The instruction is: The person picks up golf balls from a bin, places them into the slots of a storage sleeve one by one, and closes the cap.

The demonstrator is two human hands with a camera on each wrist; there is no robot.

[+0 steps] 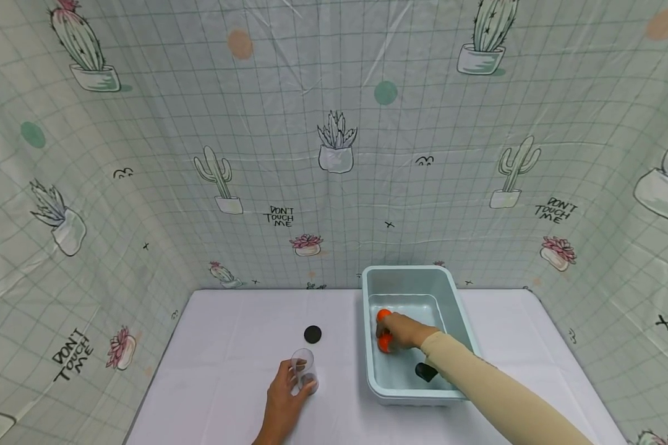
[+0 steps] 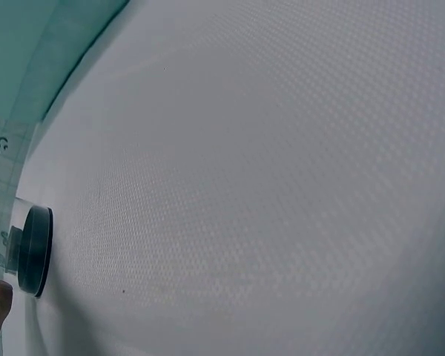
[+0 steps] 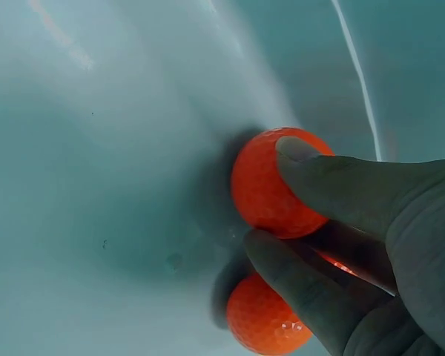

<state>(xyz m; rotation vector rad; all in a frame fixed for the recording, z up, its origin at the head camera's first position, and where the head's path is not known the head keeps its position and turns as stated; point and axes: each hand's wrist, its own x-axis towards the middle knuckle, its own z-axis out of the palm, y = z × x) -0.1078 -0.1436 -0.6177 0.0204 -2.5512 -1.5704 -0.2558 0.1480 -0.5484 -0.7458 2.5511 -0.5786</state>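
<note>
Right hand (image 1: 404, 330) pinches one of at least two orange balls (image 3: 265, 189) — left hand (image 1: 287, 393) curls round one clear cylinder (image 1: 308, 373).

Balls (image 3: 258, 191) at right hand (image 1: 405, 330): orange. Bin (image 1: 462, 315) around that hand: pale blue-green. Sleeve (image 1: 495, 383) behind it: beige. Cup (image 1: 307, 374) in left hand (image 1: 285, 392): colourless, clear. Disc (image 1: 313, 334) beyond left hand: black. Tablecloth (image 1: 217, 371) beneath: white. Curtain (image 1: 334, 80) ahead, I note: pale grey-green, gridded, cactus-printed.

Left hand (image 1: 285, 390) curled, right hand (image 1: 403, 330) pinching, right arm (image 1: 495, 386) outstretched
</note>
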